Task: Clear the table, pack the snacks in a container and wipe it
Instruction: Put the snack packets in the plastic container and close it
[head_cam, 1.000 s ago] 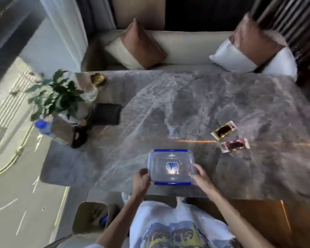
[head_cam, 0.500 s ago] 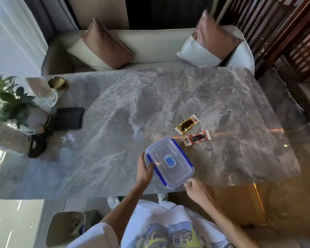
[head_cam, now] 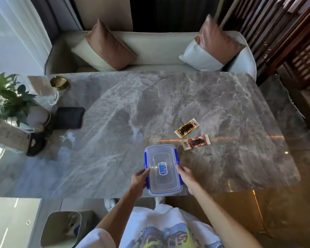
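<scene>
- A clear rectangular plastic container [head_cam: 162,170], with blue side clips and its lid on, sits on the grey marble desk [head_cam: 115,140] close to the near edge. Its long sides run away from the person, and a small blue label shows in the middle of the lid.
- The left hand [head_cam: 139,179] grips the container's left long side, fingers curled against the blue clip there.
- The right hand [head_cam: 187,177] grips the opposite long side, fingers bent round the right edge.
- Two snacks lie flat on the desk beyond the container and to its right, apart from it. The yellow-edged snack packet [head_cam: 187,129] with a dark strip inside is the farther one. The red-and-white snack packet [head_cam: 196,142] lies nearer, just beside the first and not touching it.
- At the desk's left end are a green potted plant [head_cam: 7,99], a small brass bowl [head_cam: 59,83], a flat black pouch [head_cam: 69,117] and a black rounded object [head_cam: 36,146] whose kind I cannot tell.
- A cream sofa [head_cam: 156,49] runs along the desk's far side. A brown-and-cream cushion [head_cam: 111,45] sits at its left end and a brown-and-white cushion [head_cam: 215,43] at its right.
- A dark wooden slatted screen [head_cam: 284,33] fills the upper right.
- A pale open bin [head_cam: 61,228] stands on the floor below the desk's near left edge.
</scene>
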